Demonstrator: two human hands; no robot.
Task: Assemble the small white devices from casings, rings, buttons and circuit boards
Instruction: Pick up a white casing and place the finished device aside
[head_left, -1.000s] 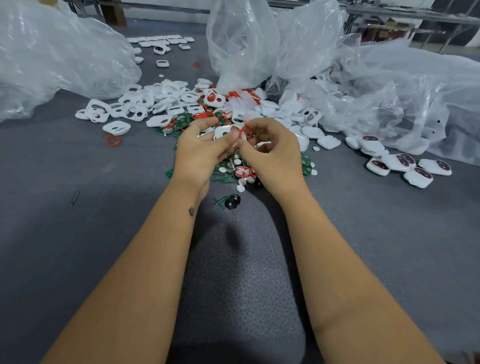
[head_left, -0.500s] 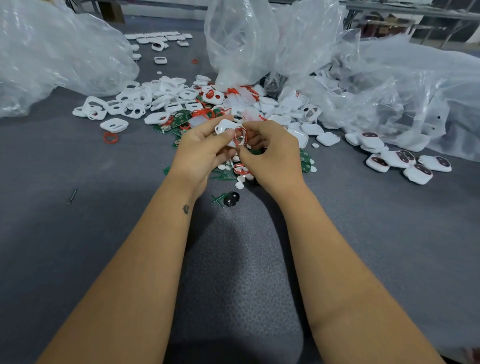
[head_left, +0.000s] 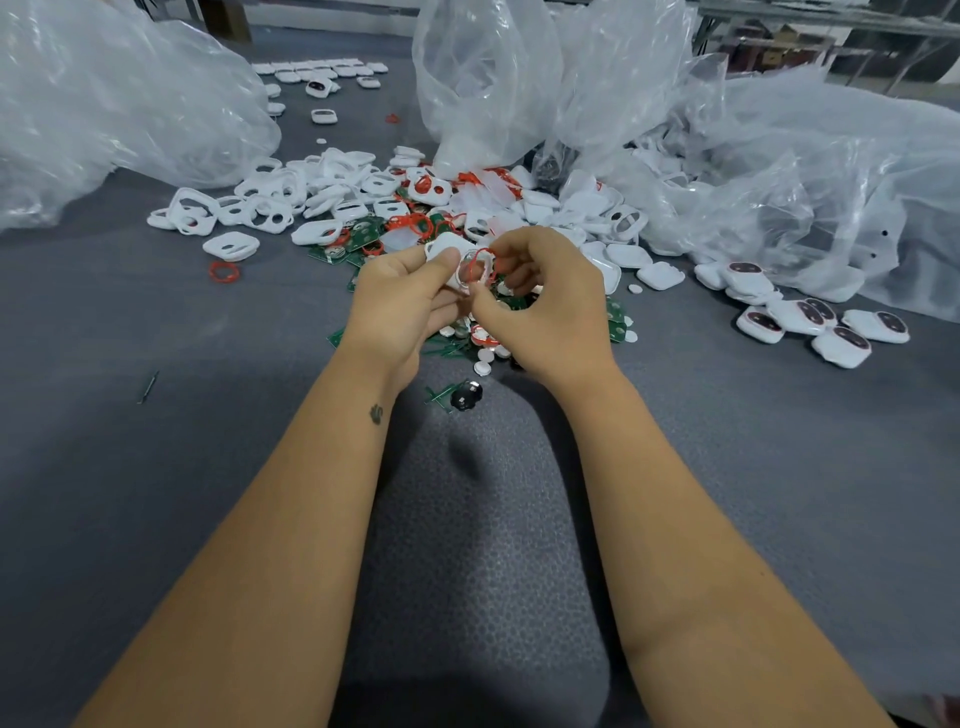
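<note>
While the left hand (head_left: 402, 299) pinches the white case (head_left: 451, 255) and the right hand (head_left: 545, 306) pinches a red ring (head_left: 480, 265) on it, above the pile at 12 o'clock, the stretchy ring could slip and fly off.

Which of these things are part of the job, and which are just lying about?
Part of the job:
left hand holding white casing
right hand fitting red ring
green circuit boards
white buttons

Lying about:
plastic bags
loose red ring
</note>
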